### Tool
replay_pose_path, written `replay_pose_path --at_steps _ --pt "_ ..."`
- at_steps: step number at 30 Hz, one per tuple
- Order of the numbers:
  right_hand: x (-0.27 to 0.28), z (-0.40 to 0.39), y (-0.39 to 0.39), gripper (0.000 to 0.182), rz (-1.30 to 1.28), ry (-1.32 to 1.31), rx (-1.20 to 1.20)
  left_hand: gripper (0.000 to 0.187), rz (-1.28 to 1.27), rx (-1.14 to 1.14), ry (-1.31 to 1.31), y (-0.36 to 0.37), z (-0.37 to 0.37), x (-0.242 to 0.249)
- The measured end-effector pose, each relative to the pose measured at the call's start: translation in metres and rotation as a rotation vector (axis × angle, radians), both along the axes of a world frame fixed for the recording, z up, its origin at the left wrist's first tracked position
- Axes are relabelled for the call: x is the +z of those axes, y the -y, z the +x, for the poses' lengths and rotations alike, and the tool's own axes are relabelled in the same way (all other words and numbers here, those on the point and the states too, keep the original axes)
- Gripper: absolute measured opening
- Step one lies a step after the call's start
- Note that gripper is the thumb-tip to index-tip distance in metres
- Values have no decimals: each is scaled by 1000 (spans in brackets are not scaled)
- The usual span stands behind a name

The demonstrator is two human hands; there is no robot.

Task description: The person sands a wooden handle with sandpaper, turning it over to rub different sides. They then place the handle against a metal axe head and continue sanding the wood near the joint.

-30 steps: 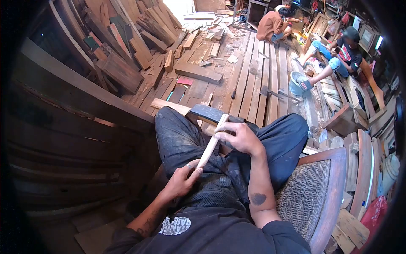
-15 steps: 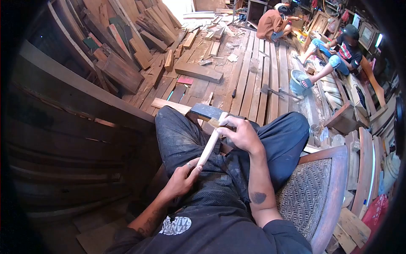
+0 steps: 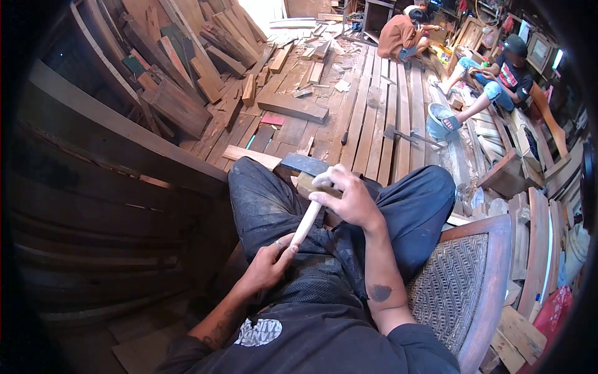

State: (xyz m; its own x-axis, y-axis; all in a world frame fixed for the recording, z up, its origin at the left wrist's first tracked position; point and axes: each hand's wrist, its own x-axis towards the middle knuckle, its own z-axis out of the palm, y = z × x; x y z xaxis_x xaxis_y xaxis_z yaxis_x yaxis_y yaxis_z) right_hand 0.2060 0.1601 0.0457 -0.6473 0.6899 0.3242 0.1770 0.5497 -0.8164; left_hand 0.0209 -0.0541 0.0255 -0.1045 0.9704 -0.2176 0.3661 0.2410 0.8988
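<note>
A pale wooden stick point(image 3: 306, 225) slants across my lap. My left hand point(image 3: 271, 262) is closed round its lower end. My right hand point(image 3: 347, 198) is at the upper end, with thumb and fingers bent round the top and a small pale piece showing between the fingers. Behind the right fingers lies a brownish wooden block point(image 3: 309, 183), partly hidden. A dark flat piece point(image 3: 303, 163) rests just beyond it, between my knees. Both forearms lie over my dark clothes.
A woven chair seat point(image 3: 450, 283) is at my right. Stacked boards point(image 3: 180, 103) lean at the left. On the slatted floor are a thick plank point(image 3: 293, 107), an axe-like tool point(image 3: 398, 134) and a bucket point(image 3: 437, 124). Two people point(image 3: 398, 37) point(image 3: 507, 75) sit further back.
My right hand has shifted slightly, its fingers lifted and more spread at the stick's top, and more of the block shows. My left hand stays at the lower end.
</note>
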Motion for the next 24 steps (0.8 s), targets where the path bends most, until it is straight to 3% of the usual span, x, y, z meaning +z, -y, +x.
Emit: replay_pose_path --at_steps 4,9,12,18,21,24 --pt "-24 -6 -8 30 81 -9 93 48 -25 6 26 -1 1 5" --pt "-24 -2 -11 28 211 76 -116 48 35 -6 -5 0 0 -3" --pt "-25 -7 -7 27 161 17 -18 48 4 2 18 0 0 -1" --pt "-28 -13 -9 24 105 -26 -129 48 -34 11 38 0 1 4" --pt "-30 -16 -5 23 161 -64 9 49 14 3 31 0 0 -5" --pt "-25 -14 -2 24 47 -28 12 49 -46 15 48 0 0 4"
